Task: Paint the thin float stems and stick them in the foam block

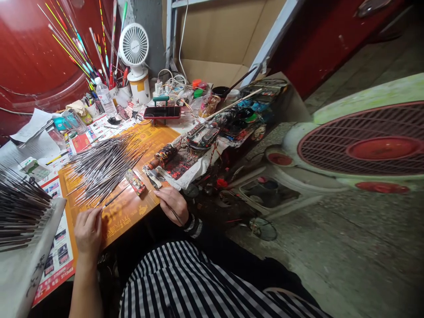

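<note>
Rod [114, 198], thin, dk gray w/ finer far end, in L grip [88, 229]

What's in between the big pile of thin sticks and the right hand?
In the head view, a small paint-spotted block lies between the pile of thin sticks and the right hand.

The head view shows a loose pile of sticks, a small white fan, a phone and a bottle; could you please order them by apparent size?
Loose pile of sticks
Small white fan
Phone and bottle: too alike to rank
</note>
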A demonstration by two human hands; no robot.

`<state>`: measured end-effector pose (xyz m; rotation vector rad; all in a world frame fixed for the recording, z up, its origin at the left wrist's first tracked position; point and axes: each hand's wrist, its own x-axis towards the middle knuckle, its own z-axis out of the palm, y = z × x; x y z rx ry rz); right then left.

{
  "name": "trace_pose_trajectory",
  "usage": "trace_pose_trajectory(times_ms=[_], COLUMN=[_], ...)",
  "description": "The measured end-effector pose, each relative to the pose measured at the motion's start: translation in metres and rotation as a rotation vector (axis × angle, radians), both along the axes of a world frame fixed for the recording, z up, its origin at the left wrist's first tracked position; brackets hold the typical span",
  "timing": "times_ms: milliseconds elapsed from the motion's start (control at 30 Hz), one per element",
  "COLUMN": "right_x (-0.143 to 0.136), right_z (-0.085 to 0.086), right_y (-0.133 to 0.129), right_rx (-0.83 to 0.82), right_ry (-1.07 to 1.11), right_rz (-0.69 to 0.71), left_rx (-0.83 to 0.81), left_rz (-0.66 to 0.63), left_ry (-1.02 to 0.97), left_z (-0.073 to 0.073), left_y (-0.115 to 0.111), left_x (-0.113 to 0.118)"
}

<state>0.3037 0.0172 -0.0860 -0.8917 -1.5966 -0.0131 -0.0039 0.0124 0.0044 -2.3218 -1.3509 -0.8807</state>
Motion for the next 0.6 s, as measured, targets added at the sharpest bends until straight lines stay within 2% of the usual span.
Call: trace_pose_trajectory(times_ms=[400,600], right_x=[0.005,0.011], right_z=[0.005,0.008], right_y=[-0.001,-0.006], right_rx=[0.03,0.035], right_ry=[0.06,0.049], right_rz=[0.032,0.076], left_rx=[-0.04,-0.081], left_rz=[0.047,0.079], left_ry=[-0.101,-0.188], left_z=[-0.001,-0.009], left_y=[-0.002,-0.005], left_x=[-0.001,0.001])
